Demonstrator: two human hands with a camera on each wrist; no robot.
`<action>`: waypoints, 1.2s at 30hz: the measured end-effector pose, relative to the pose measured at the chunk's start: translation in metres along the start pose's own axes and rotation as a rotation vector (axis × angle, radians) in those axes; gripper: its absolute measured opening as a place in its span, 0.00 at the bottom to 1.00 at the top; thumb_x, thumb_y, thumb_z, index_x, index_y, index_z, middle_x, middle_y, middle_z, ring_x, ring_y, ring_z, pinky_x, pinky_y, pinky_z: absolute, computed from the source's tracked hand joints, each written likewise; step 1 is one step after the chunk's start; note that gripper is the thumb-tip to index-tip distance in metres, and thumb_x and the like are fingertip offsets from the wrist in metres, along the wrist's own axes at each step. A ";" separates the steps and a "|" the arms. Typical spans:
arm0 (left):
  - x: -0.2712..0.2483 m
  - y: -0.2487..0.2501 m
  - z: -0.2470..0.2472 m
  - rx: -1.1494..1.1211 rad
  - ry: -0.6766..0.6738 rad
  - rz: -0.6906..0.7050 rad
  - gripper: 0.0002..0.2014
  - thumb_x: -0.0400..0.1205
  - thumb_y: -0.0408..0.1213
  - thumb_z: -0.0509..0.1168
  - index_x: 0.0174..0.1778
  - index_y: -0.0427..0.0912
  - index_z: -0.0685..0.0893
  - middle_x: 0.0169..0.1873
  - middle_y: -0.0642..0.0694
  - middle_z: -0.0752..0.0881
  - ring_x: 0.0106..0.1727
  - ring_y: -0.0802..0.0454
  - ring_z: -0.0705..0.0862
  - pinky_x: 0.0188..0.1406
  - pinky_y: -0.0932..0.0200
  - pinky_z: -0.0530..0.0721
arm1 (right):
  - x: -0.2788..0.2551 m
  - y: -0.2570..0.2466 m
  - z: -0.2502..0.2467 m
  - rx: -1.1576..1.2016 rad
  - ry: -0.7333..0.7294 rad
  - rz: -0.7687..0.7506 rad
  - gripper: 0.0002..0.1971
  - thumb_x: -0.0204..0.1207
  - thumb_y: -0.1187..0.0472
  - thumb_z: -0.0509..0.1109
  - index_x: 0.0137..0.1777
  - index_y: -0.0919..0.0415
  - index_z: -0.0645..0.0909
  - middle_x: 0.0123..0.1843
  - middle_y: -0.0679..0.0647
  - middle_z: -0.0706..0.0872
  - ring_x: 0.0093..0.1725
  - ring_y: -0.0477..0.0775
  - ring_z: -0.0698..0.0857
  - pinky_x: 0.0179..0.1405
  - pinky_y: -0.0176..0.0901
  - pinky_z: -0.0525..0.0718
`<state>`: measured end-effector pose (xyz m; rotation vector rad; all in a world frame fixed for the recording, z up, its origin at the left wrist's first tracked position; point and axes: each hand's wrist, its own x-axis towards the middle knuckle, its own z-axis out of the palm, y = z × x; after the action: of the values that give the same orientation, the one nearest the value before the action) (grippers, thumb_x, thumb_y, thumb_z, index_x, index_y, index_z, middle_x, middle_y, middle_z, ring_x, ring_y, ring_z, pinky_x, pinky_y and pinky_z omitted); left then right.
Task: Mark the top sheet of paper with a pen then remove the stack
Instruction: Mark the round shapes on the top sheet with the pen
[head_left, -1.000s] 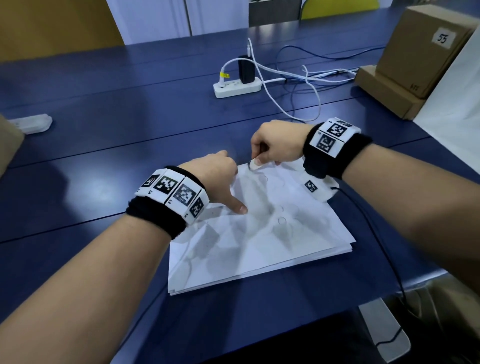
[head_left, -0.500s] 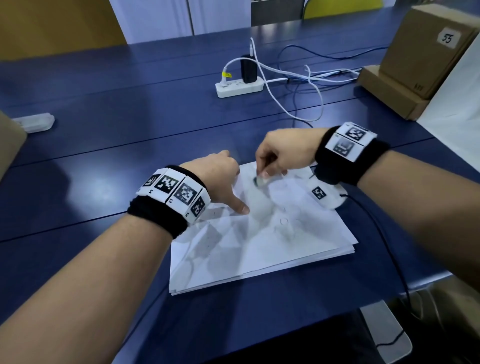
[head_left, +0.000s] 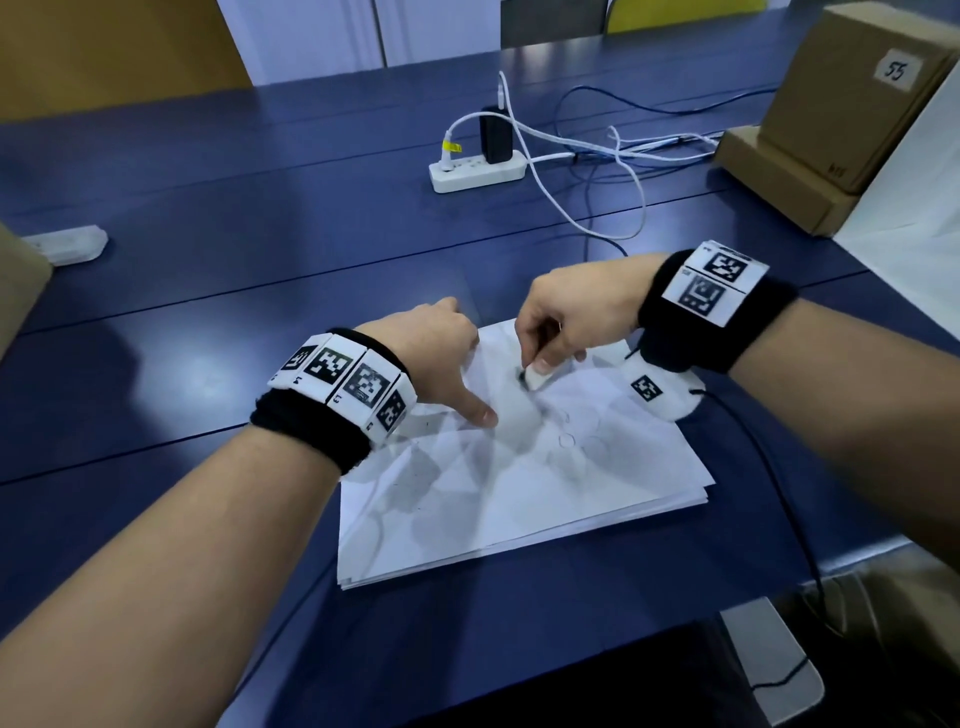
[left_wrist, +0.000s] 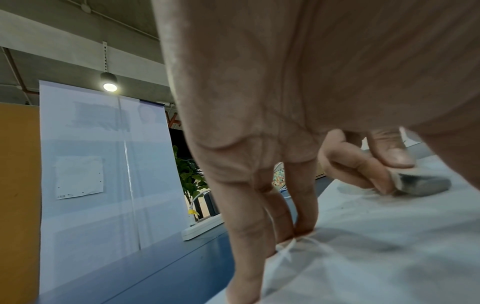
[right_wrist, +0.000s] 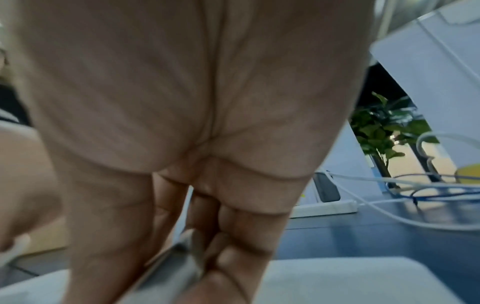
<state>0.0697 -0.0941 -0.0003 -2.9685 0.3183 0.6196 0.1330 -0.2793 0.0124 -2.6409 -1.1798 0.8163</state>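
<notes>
Nearer now, from the head view, the right hand (head_left: 566, 317) rubs its pinched eraser (head_left: 535, 376) across the paper stack (head_left: 519, 488) on the table (head_left: 208, 260). Left wrist: left hand (left_wrist: 272, 123) fingertips (left_wrist: 303, 228) pressed straight down. Right wrist: fingers curled. Erasing, seemingly; lifting the stack comes next.

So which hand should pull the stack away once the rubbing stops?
Probably left. The left hand already presses its fingertips on the paper stack and holds nothing, while the right hand pinches a small eraser-like block.
</notes>
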 end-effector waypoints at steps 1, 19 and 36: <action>0.000 0.001 0.000 0.007 0.001 0.004 0.43 0.60 0.73 0.75 0.62 0.46 0.83 0.57 0.48 0.73 0.52 0.45 0.81 0.54 0.44 0.85 | 0.003 0.002 -0.002 -0.014 0.040 0.003 0.03 0.75 0.56 0.79 0.46 0.52 0.90 0.34 0.48 0.90 0.26 0.42 0.84 0.35 0.39 0.84; -0.004 0.000 -0.002 -0.040 0.009 0.031 0.45 0.61 0.70 0.77 0.70 0.51 0.78 0.59 0.50 0.73 0.55 0.47 0.80 0.57 0.44 0.84 | 0.017 0.011 -0.009 -0.016 0.286 0.084 0.04 0.76 0.55 0.77 0.47 0.54 0.89 0.32 0.44 0.87 0.28 0.46 0.85 0.38 0.38 0.80; 0.003 0.005 0.004 -0.069 0.120 0.038 0.42 0.65 0.73 0.72 0.73 0.57 0.77 0.52 0.51 0.71 0.49 0.49 0.75 0.49 0.52 0.79 | 0.000 0.003 -0.002 0.032 -0.021 -0.017 0.02 0.74 0.58 0.79 0.46 0.53 0.91 0.32 0.47 0.90 0.24 0.44 0.83 0.30 0.31 0.81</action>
<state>0.0693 -0.0989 -0.0057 -3.0796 0.3713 0.4655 0.1364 -0.2812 0.0129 -2.5997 -1.1824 0.8552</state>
